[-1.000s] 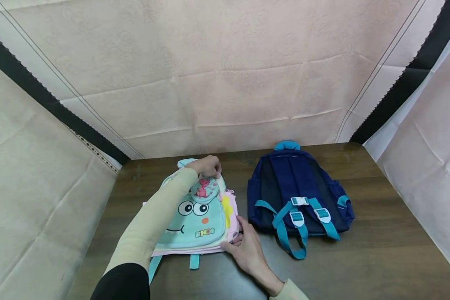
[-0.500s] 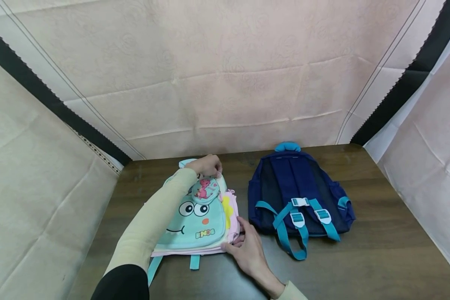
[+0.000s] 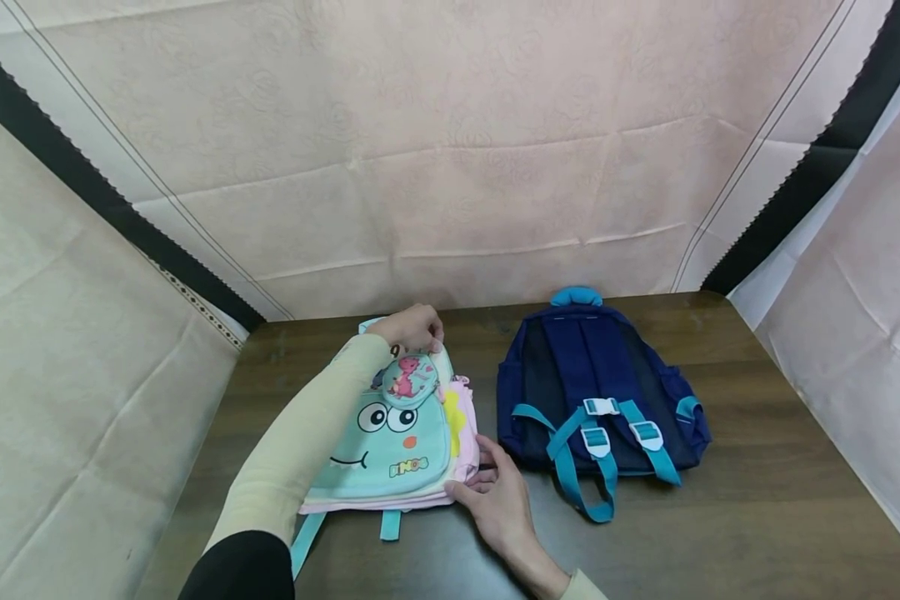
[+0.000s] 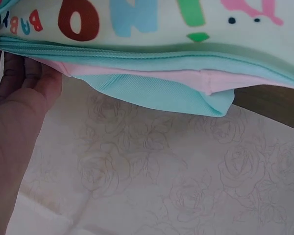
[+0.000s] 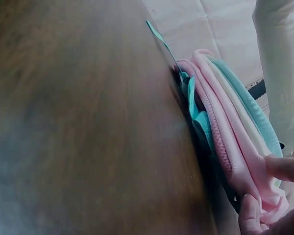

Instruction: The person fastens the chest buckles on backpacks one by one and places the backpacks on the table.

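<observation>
A mint and pink child's backpack (image 3: 378, 454) with a cartoon face lies front side up on the table. My left hand (image 3: 414, 328) reaches across it and grips its top edge near the right corner, fingers curled. In the left wrist view, the left hand (image 4: 29, 88) is at one end of the mint zipper (image 4: 137, 54), its fingertips partly hidden under the edge. At the lower right corner, my right hand (image 3: 498, 504) holds the bag's pink side. Thumb and fingers of the right hand (image 5: 279, 196) pinch the pink fabric (image 5: 235, 147) in the right wrist view.
To the right lies a navy backpack (image 3: 562, 358), straps up, with blue webbing straps (image 3: 566, 467) and white buckles. Mint straps (image 3: 391, 525) stick out below the mint bag. Pale fabric walls (image 3: 450, 167) enclose the brown table (image 3: 757, 500) at the back and sides.
My left hand has risen slightly at the bag's top edge. The right hand keeps its hold on the lower corner. The head view has shifted a little.
</observation>
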`<state>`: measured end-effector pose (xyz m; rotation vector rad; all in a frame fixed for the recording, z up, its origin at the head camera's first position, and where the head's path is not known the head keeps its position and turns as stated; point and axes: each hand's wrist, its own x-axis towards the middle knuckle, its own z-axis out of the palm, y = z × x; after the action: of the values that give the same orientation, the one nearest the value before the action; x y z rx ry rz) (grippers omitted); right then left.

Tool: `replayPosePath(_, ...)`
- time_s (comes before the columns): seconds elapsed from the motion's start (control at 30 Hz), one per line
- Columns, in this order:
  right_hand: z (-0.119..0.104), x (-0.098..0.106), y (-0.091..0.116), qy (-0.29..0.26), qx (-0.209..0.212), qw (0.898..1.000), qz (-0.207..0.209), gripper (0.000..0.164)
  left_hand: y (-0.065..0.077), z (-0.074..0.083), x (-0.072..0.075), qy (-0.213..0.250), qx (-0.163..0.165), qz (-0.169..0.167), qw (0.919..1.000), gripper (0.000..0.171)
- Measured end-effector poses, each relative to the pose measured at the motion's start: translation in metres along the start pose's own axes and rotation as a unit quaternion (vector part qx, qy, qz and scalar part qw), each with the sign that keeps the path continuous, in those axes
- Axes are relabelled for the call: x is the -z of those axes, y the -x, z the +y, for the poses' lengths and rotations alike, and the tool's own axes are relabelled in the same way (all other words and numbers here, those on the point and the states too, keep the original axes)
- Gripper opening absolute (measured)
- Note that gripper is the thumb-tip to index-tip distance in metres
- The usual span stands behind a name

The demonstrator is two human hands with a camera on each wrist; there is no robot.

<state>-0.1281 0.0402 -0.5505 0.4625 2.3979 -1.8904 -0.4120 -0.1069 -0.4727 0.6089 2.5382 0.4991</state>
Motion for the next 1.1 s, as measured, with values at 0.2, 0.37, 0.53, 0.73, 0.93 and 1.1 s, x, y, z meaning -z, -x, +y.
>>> replayPosePath(0.2,-0.001,0.000,0.003,-0.015,-0.010,1.000,0.004,0.087,0.010,0.003,0.003,0.002,-0.009,0.010,0.9999,0.005)
replayPosePath(0.37,-0.002,0.001,0.006,-0.029,-0.006,1.000,0.008,0.086,0.013,0.006,0.005,0.004,-0.013,0.014,0.9998,0.006)
replayPosePath(0.53,-0.003,0.002,0.008,-0.035,-0.009,0.999,0.012,0.084,0.014,0.006,0.007,0.008,-0.013,0.020,0.9997,0.005)
replayPosePath(0.73,-0.008,0.006,0.009,-0.040,-0.022,0.999,0.015,0.080,0.023,0.009,0.014,0.016,-0.033,0.025,0.9990,0.006)
replayPosePath(0.93,-0.012,0.010,0.010,-0.051,-0.023,0.998,0.016,0.076,0.030,0.013,0.023,0.024,-0.050,0.030,0.9980,0.006)
replayPosePath(1.1,-0.015,0.011,0.012,-0.049,-0.018,0.998,0.017,0.074,0.034,0.015,0.028,0.022,-0.062,0.035,0.9972,0.007)
